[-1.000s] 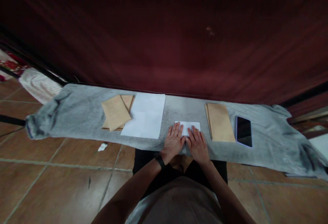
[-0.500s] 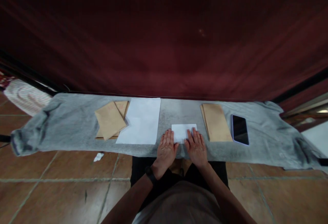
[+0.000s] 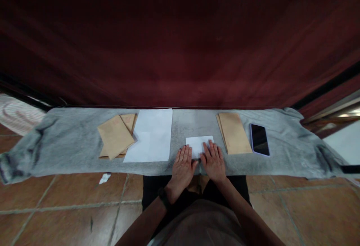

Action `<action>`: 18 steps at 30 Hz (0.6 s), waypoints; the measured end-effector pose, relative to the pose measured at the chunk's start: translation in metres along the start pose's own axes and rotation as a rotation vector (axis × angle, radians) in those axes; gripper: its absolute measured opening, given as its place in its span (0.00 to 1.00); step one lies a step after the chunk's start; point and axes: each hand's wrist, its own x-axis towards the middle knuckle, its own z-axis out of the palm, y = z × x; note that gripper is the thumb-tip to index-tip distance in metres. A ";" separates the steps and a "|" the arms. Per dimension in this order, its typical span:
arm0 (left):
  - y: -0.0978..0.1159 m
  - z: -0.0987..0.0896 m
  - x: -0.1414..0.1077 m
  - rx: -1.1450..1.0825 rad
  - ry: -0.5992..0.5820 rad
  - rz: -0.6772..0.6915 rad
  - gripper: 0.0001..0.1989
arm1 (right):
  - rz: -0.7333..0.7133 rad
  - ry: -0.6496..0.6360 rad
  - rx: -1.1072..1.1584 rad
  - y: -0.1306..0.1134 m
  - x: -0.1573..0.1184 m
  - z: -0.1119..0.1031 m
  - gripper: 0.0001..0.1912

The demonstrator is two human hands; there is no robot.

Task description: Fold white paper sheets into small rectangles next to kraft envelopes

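Note:
A small white piece of paper [image 3: 196, 145], seemingly folded, lies flat on the grey cloth [image 3: 194, 120] in front of me. My left hand [image 3: 182, 165] rests flat with fingers stretched out over the paper's left edge. On its right part lies my right hand [image 3: 213, 162], palm down, fingers slightly spread. Both hands press on the paper without gripping it, and they cover its lower corners. To the left is a large white sheet of paper [image 3: 153, 135]. Brown envelopes [image 3: 235, 133] sit in a neat stack to the right of my right hand.
More brown envelopes [image 3: 116, 135] are piled askew at the left, touching the large sheet. A phone [image 3: 260, 140] with a dark screen lies right of the neat stack. Behind the narrow cloth-covered surface rises a dark red panel [image 3: 180, 69]. A white scrap [image 3: 105, 178] is on the tiled floor.
The view has shifted and tilted slightly. My right hand's fingers have moved a little on the small paper; the left hand stays at its left edge.

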 end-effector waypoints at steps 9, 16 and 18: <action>0.012 0.010 0.044 -0.053 0.000 0.061 0.28 | 0.004 -0.020 -0.013 0.002 -0.001 0.001 0.27; -0.009 0.017 0.033 -0.068 0.076 -0.068 0.29 | 0.004 0.009 -0.027 0.017 -0.010 0.003 0.31; -0.013 0.016 0.028 -0.101 0.120 -0.107 0.29 | 0.009 0.016 -0.028 0.020 -0.012 0.003 0.32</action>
